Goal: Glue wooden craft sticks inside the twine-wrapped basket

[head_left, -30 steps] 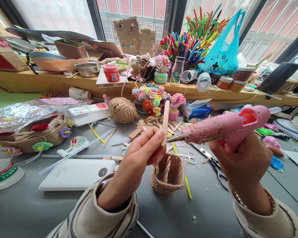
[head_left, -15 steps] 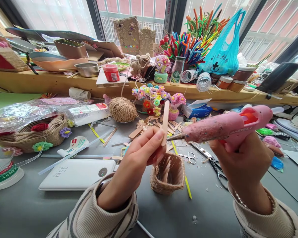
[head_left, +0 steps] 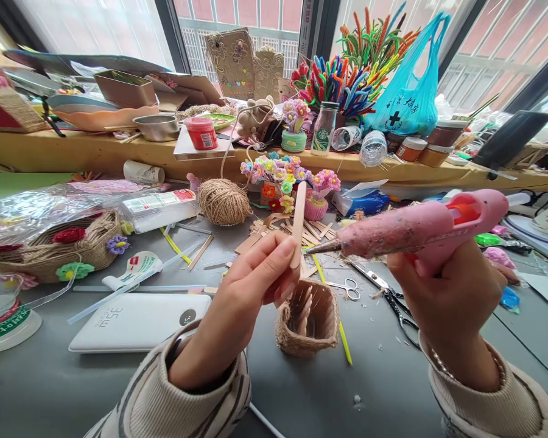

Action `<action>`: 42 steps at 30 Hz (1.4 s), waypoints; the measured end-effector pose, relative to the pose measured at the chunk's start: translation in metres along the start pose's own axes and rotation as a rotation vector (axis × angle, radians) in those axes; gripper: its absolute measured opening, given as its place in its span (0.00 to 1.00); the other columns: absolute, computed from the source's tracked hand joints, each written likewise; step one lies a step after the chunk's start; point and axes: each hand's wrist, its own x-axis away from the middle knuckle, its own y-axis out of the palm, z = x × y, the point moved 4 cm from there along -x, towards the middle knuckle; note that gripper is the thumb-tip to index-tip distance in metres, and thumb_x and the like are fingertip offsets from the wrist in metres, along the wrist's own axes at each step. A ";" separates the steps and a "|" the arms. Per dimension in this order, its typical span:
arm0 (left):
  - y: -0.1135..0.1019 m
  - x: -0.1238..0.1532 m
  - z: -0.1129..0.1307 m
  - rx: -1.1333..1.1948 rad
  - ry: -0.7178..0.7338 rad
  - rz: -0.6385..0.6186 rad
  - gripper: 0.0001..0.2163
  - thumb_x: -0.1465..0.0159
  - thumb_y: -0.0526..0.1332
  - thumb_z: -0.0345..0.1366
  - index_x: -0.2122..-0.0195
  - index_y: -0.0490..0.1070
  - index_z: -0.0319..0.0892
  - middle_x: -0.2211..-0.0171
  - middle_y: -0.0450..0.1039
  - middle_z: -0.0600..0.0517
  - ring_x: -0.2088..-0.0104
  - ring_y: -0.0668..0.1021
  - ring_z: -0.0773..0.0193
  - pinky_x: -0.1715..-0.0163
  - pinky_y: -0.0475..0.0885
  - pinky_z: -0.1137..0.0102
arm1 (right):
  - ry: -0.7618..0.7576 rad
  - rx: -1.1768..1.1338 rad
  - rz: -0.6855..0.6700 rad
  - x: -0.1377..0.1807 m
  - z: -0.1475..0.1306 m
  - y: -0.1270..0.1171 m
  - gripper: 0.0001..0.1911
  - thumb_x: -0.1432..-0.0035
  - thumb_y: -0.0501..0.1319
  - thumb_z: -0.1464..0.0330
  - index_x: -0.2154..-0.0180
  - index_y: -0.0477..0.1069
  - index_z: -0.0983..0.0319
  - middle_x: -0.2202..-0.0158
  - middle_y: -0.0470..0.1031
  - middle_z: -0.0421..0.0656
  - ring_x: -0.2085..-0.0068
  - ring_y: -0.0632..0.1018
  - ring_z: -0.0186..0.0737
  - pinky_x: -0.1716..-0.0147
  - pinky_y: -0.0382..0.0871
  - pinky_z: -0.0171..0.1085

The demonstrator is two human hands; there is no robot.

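Between its thumb and fingers, my left hand (head_left: pixel 260 277) pinches a wooden craft stick (head_left: pixel 299 213) that stands almost upright. A pink hot glue gun (head_left: pixel 402 228) is gripped in my right hand (head_left: pixel 447 298), its metal nozzle pointing left, close beside the stick's lower part. Whether the nozzle touches the wood I cannot tell. Below both hands a small square twine-wrapped basket (head_left: pixel 307 344) sits on the grey table, with twisted pale pieces inside it. Loose craft sticks (head_left: pixel 256 234) lie in a heap behind my left hand.
Small scissors (head_left: pixel 349 288) and larger black-handled scissors (head_left: pixel 402 316) lie right of the basket. A white power bank (head_left: pixel 139 322) is at left, near clear glue sticks. Behind are a twine ball (head_left: pixel 224 202) and crocheted flowers (head_left: pixel 278 173); a crowded ledge (head_left: pixel 164 153) runs along the window.
The glue gun's nozzle and the craft stick have both shifted slightly left in view, with the stick a little more tilted. Both hands keep their hold.
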 end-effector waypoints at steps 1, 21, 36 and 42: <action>0.000 0.000 0.000 0.002 0.001 -0.003 0.15 0.36 0.53 0.41 0.78 0.56 0.42 0.83 0.52 0.60 0.82 0.54 0.72 0.81 0.48 0.72 | -0.006 0.008 0.003 0.000 0.000 -0.001 0.19 0.54 0.61 0.68 0.79 0.47 0.56 0.85 0.50 0.31 0.83 0.53 0.29 0.82 0.48 0.33; 0.002 0.003 -0.003 -0.025 -0.029 -0.068 0.15 0.34 0.51 0.41 0.77 0.56 0.42 0.83 0.53 0.60 0.82 0.53 0.71 0.80 0.46 0.69 | 0.011 0.042 0.011 0.000 0.003 -0.001 0.19 0.54 0.60 0.66 0.79 0.47 0.57 0.85 0.51 0.31 0.83 0.54 0.29 0.82 0.50 0.33; 0.001 0.002 -0.008 0.035 -0.014 -0.161 0.15 0.34 0.53 0.42 0.76 0.57 0.41 0.82 0.55 0.60 0.82 0.55 0.73 0.82 0.48 0.72 | 0.026 0.058 0.018 -0.001 0.007 -0.002 0.19 0.53 0.61 0.65 0.79 0.48 0.57 0.85 0.50 0.30 0.84 0.55 0.27 0.85 0.49 0.30; 0.002 0.002 -0.009 0.044 -0.023 -0.197 0.15 0.34 0.53 0.42 0.76 0.58 0.42 0.82 0.55 0.60 0.82 0.56 0.73 0.82 0.49 0.72 | 0.036 0.059 0.034 -0.001 0.010 -0.001 0.17 0.52 0.60 0.62 0.79 0.50 0.57 0.85 0.53 0.32 0.83 0.56 0.29 0.84 0.49 0.31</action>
